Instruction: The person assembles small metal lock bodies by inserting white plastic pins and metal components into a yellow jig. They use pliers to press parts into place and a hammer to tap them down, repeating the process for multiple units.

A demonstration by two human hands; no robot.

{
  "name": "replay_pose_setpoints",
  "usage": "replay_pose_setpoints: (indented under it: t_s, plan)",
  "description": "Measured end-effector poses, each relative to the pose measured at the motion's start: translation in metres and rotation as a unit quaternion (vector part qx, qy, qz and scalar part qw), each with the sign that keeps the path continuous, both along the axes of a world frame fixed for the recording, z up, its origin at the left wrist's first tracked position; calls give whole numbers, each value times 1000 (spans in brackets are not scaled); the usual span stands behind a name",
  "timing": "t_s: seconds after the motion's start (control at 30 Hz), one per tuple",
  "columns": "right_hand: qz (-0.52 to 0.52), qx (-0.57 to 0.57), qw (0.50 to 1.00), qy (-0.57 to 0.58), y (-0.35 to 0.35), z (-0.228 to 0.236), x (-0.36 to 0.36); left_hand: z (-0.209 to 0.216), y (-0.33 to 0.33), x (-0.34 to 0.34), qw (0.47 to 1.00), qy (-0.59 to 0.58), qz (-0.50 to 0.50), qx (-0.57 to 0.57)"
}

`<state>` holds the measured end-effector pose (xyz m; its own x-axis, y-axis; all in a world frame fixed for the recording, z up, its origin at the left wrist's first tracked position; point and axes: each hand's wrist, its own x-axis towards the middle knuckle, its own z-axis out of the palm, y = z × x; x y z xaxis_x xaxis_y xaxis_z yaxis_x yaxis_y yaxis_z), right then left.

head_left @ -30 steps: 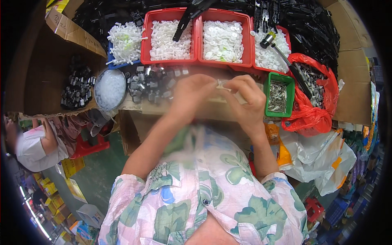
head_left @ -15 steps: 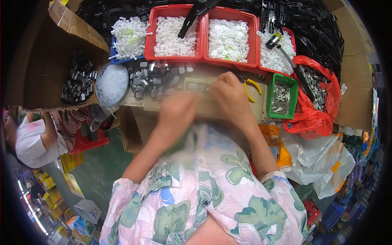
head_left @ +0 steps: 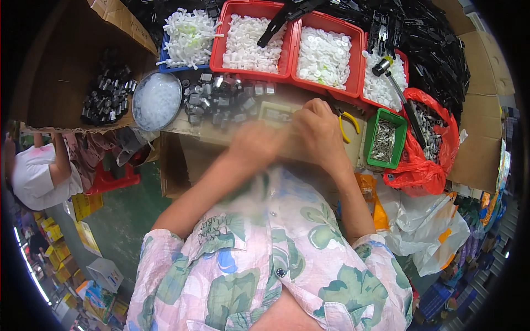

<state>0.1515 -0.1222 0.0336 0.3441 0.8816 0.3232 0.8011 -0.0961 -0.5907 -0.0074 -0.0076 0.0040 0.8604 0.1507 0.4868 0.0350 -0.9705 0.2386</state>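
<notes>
My left hand [head_left: 256,144] is smeared by motion in front of a cream-coloured block [head_left: 266,112] with a recess, so its fingers cannot be made out. My right hand [head_left: 321,134] sits at the block's right end, its fingers closed in a pinch; whatever they hold is hidden. Small silver and black motor-like parts [head_left: 221,99] lie loose behind and left of the block. Yellow-handled pliers [head_left: 348,127] rest just right of my right hand.
Red bins [head_left: 292,66] of small white plastic parts stand at the back, beside a blue tray [head_left: 179,69]. On the right are a green box [head_left: 380,164] of metal pins, a hammer [head_left: 395,83] and a red bag [head_left: 425,179]. A round dish [head_left: 157,102] stands left, near a cardboard box [head_left: 61,66].
The view has shifted slightly, moving the bench things rightward in the picture. My left hand has come closer to my right hand, which stays pinched beside the block.
</notes>
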Motion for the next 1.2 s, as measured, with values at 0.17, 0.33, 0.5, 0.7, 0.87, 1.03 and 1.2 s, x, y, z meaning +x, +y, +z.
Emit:
replay_pose_setpoints:
  t_s: [0.17,0.33,0.5,0.7,0.87,1.03,1.2]
  plan:
    - [-1,-14,999,51,2,0,4,-4,3,1,999,7,-19,50]
    - [7,-26,997,76,1,2,8,-3,6,2,995,15,-38,95]
    - [12,0,996,84,1,1,8,-2,8,3,993,20,-55,98]
    - [39,8,999,-13,-6,-8,6,0,9,3,995,31,-60,75]
    - [23,0,999,-36,-8,-8,0,1,11,3,996,36,-68,53]
    - [-1,23,1000,7,-17,4,7,12,12,5,996,43,-83,9]
    - [-172,35,984,-21,-78,22,50,33,8,33,993,-12,-100,-53]
